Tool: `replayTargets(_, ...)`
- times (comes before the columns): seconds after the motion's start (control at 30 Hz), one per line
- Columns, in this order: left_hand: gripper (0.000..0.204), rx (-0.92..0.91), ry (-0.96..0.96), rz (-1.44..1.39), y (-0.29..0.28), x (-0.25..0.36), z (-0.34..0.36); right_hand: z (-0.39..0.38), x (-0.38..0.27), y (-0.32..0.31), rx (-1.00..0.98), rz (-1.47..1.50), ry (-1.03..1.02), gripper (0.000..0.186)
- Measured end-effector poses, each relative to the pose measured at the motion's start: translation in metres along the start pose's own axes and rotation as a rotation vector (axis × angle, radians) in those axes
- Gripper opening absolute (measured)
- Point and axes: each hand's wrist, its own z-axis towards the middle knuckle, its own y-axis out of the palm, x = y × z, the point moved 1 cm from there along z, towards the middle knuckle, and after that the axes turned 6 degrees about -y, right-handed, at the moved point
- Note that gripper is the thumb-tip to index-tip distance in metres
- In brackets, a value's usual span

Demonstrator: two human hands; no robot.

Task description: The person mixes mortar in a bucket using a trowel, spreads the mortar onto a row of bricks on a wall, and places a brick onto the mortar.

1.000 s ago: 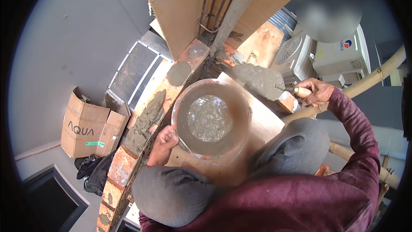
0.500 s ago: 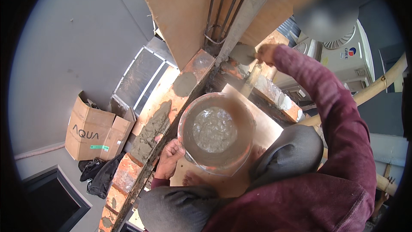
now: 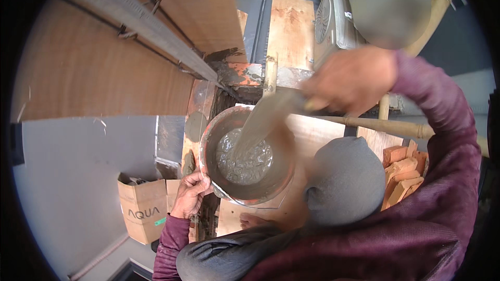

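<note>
- Mortar bucket, round, rust-brown w/ wet grey mix inside (image 3: 245, 158): sits at centre, just in front of your knees, on a pale plywood board (image 3: 312, 135).
- Key relation: bucket lies below-left of your right hand (image 3: 351, 80) and directly right of your left hand (image 3: 191, 193). Left hand is the nearer one, touching the near-left rim; right hand is up and apart, linked to the mix only via the tool.
- Grey mortar-smeared steel trowel blade (image 3: 260, 122): long axis runs diagonal, from the right hand down-left into the mix; tip looks to be in or at the wet surface, blur makes it hard to tell.
- Left hand: fingers curled onto the rim, gripping it.
- Right hand: clenched round the trowel handle, motion-blurred.
- Around you: brick wall course w/ grey mortar dabs (image 3: 194, 125) just left of the bucket; stack of red bricks (image 3: 403, 169) at right; brown cardboard box (image 3: 141, 208) lower down at left; bamboo pole (image 3: 385, 125) crossing behind the board.
</note>
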Motion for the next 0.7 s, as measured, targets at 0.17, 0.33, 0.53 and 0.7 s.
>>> replayTargets(0.17,0.009,0.059,-0.028,0.044,0.026,0.022,0.002,0.081,-0.022,0.091,0.119,-0.147,0.097,0.029)
replayTargets(0.33,0.013,0.087,0.01,-0.028,0.036,0.025,0.011,0.084,-0.02,0.102,0.102,-0.138,-0.027,0.028)
replayTargets(0.53,0.013,0.13,0.016,0.008,0.027,0.011,-0.001,0.005,0.016,0.035,0.168,-0.022,0.109,0.018)
replayTargets(0.7,0.009,0.18,-0.004,-0.031,-0.002,-0.004,-0.007,0.016,0.105,0.044,0.1,0.24,0.583,0.029)
